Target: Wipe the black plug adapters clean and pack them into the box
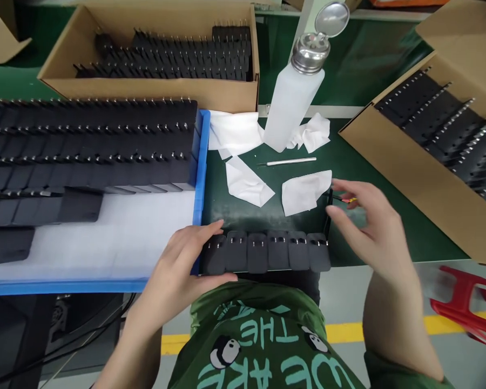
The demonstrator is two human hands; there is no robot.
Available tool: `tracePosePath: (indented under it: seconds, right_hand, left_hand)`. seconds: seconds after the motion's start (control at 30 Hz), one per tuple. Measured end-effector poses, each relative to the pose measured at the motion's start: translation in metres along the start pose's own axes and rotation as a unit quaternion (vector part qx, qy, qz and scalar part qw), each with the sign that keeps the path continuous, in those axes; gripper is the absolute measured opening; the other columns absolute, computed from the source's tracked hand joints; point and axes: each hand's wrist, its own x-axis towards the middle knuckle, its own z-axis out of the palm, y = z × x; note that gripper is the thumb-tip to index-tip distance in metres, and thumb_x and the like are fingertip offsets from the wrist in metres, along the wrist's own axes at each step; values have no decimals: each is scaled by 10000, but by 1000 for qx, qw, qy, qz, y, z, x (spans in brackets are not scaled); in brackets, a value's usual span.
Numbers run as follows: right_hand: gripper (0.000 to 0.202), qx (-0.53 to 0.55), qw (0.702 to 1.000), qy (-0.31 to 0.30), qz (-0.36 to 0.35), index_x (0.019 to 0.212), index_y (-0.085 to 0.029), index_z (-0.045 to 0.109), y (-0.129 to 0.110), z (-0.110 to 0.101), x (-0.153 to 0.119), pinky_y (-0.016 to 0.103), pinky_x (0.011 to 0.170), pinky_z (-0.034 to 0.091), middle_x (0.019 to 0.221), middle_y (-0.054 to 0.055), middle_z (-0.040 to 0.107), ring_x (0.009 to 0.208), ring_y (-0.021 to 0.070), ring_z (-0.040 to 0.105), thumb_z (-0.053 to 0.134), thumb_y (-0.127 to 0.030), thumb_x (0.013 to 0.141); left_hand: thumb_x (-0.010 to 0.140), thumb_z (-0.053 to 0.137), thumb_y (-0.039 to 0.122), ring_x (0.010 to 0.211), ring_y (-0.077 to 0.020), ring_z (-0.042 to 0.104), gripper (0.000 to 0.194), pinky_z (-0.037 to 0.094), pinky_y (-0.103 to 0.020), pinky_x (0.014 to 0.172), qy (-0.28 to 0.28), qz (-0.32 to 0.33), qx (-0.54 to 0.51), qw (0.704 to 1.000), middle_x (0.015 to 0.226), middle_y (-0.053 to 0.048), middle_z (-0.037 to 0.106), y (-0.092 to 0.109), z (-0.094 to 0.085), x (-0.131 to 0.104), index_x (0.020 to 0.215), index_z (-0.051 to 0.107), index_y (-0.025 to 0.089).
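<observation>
Head view
Row of adapters: six matte black plug adapters (267,251) stand side by side at the near edge of the counter (348,162), the row's long axis running left to right, small metal prongs on top.
Left hand: the left hand (186,259) cups the row's left end, fingers spread and pressed on the first adapter, not closed round it.
Right hand: the right hand (368,221) is at the row's right end, fingers loosely apart, the tips blurred near a thin dark piece (330,208) standing upright there; a firm grip cannot be told.
Nearer: both hands flank the row, the left in contact.
Behind the row: soft crumpled white wipes (305,192), a slim metal pick (291,161), a frosted plastic dispenser bottle (294,102) with steel cap.
Left of the row: a blue tray (200,162) with white foam and ranked adapters.
</observation>
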Motion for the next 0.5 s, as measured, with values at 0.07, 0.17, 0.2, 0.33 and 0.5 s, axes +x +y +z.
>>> tracePosePath:
  seconds: [0.07,0.17,0.2,0.33,0.5]
  right_hand:
    - [400,-69,996,-46,-40,1268,-213,621,10,13,16,450,893,516,1195,110,647,1064,288,600,624,-435,935]
    - [495,-129,988,-62,-61,1243,-172,635,15,31,32,486,892,520,1129,118,657,1008,303,581,727,-462,852]
    - [538,-138,987,-58,-54,1260,-167,626,15,34,33,485,885,524,1117,120,651,1007,306,575,752,-464,829]
    - [594,-145,989,0,-30,1298,-160,601,15,32,33,471,884,523,1091,125,611,1026,301,571,751,-487,825]
    - [326,-69,997,-21,10,1008,-187,703,14,37,38,521,888,472,1011,124,615,970,316,534,767,-425,795]
  left_hand:
    - [828,768,423,1135,-244,574,738,477,-353,982,-8,4,-1,1000,1225,-86,600,0,2,4,1439,396,241]
    - [837,738,488,1128,-259,559,661,473,-367,968,-17,10,22,1000,1221,-94,565,1,4,7,1383,465,234]
    - [847,720,505,1141,-261,552,645,471,-367,974,-19,12,24,999,1237,-95,555,1,4,7,1379,471,240]
    - [863,672,571,1214,-255,530,679,486,-330,991,-35,16,4,999,1330,-80,528,2,8,5,1429,430,283]
    - [860,672,587,1211,-243,553,689,511,-312,983,-31,11,4,999,1346,-62,539,-2,9,5,1438,417,312]
